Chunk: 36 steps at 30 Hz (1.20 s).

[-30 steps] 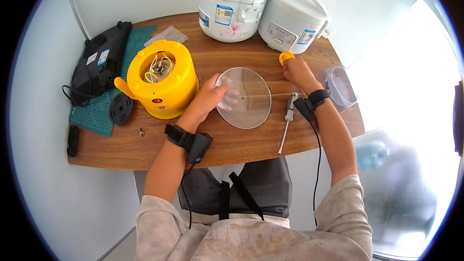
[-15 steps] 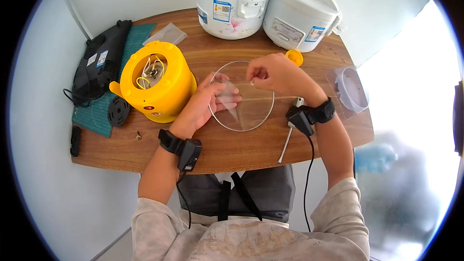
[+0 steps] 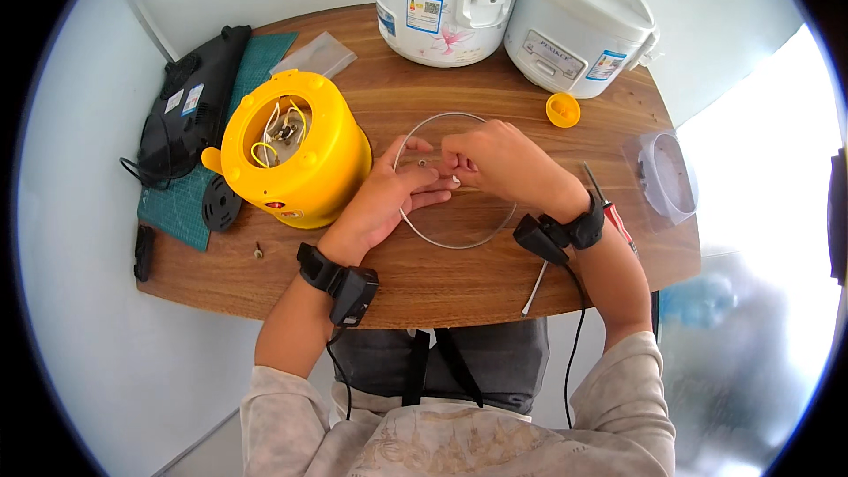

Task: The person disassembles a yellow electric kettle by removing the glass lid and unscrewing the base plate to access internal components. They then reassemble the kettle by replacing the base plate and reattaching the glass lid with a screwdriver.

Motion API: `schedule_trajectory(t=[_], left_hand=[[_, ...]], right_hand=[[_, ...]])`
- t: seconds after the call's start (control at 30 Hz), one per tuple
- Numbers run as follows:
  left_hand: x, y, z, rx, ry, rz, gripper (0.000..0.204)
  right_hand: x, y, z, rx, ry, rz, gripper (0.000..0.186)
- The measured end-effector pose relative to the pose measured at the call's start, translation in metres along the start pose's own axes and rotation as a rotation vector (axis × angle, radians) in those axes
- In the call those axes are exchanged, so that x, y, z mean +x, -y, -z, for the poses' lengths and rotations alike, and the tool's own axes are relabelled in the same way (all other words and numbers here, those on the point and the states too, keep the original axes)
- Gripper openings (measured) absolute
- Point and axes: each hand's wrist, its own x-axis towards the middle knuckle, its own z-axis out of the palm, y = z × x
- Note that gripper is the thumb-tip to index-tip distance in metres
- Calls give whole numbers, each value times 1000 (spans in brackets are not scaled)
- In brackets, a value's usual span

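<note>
Clear glass lid, metal-rimmed, is held above the desk; the left hand closes its grip about the lid's left edge. Right hand, just right of that grip, has fingertips pressed together near the lid's middle; cannot tell what they pinch. Yellow housing stands left of the left grip. Judged stiff, fairly light, slippery, breakable; best held by opposite rims.

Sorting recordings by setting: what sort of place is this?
Possibly a small appliance workshop: a yellow appliance body with exposed wires, a green cutting mat and a red-handled screwdriver share the wooden table.
</note>
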Motion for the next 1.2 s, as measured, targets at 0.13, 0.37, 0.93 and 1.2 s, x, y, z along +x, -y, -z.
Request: schedule_trajectory(t=[0.13,0.37,0.93,1.2], left_hand=[[1,2,-1,30,29,-33,38],[2,2,-1,35,-5,-9,39],[0,-1,-2,9,11,-28,35],[1,0,-1,34,10,-20,36]], right_hand=[[-3,-1,-3,-62,-7,-13,8],[-2,0,-1,4,21,-12,8],[-4,4,-3,-75,47,-34,13],[-7,-4,-4,-68,31,25,13]])
